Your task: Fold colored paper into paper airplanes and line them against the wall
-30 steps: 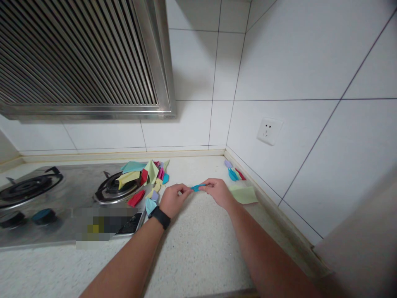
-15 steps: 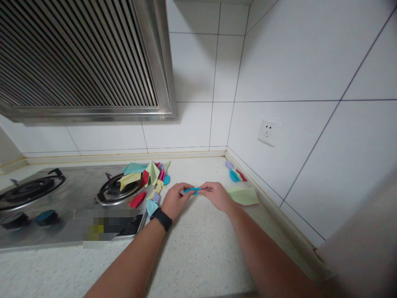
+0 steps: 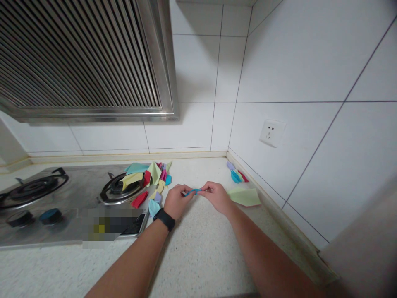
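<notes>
The blue paper strip (image 3: 195, 191) is what has changed. About a second ago its far-right end ran under the right hand's forefinger and the left hand's fingertips met at its left end; half a second ago it lay straighter between the two. Now it looks slightly bent, and its left part runs back under the fingers of the left hand (image 3: 178, 202). I judge from this that the strip has been fed leftward for fresh handling; the shaping looks to be in progress, since neither hand has let go.

Both grips are closed down to a narrow pinch. The left has the strip between thumb and fingers, and the right hand (image 3: 216, 198) nips its right end, with only a short length of blue bare between them. The strip is over the middle of the bench (image 3: 198, 252); whether it touches the surface I cannot tell.

Around them nothing appears to have been added or taken. Near the right hand, to its right, lies the pale green sheet (image 3: 246, 197), and farther off by the right wall (image 3: 310, 136) is a small cluster of folded papers (image 3: 235, 176). Left of the left hand, the heap of coloured paper pieces (image 3: 154, 173) spreads from the bench onto the gas hob (image 3: 80, 182).
</notes>
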Demonstrator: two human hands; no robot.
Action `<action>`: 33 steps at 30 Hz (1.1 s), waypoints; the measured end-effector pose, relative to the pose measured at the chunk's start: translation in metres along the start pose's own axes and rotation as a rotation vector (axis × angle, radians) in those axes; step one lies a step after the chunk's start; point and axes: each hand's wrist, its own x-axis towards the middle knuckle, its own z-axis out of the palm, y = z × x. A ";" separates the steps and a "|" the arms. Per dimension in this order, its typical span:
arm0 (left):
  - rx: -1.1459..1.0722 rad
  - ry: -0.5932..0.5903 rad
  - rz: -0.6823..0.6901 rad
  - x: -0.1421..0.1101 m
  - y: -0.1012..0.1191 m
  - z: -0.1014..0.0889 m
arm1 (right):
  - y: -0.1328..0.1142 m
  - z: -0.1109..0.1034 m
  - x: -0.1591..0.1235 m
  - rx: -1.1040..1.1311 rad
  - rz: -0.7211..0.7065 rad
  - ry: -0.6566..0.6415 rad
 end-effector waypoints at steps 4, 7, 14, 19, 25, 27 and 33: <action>0.024 0.021 0.002 -0.001 0.003 -0.001 | -0.001 0.000 -0.001 0.009 -0.001 -0.023; 0.037 0.038 0.016 -0.001 0.004 -0.001 | -0.004 0.001 -0.001 0.038 0.000 -0.046; 0.033 0.059 0.027 -0.004 0.008 -0.003 | -0.008 0.001 -0.002 0.111 0.049 -0.103; -0.046 0.001 0.041 -0.002 0.006 -0.002 | -0.008 -0.004 -0.002 0.155 0.049 -0.149; -0.190 -0.089 -0.001 0.001 -0.002 0.001 | -0.014 -0.008 -0.002 0.165 0.056 -0.140; -0.240 -0.126 -0.018 0.001 -0.003 0.001 | -0.016 -0.010 -0.004 0.168 0.075 -0.178; -0.458 -0.271 -0.065 0.001 -0.003 0.001 | -0.011 -0.015 -0.007 0.272 0.114 -0.327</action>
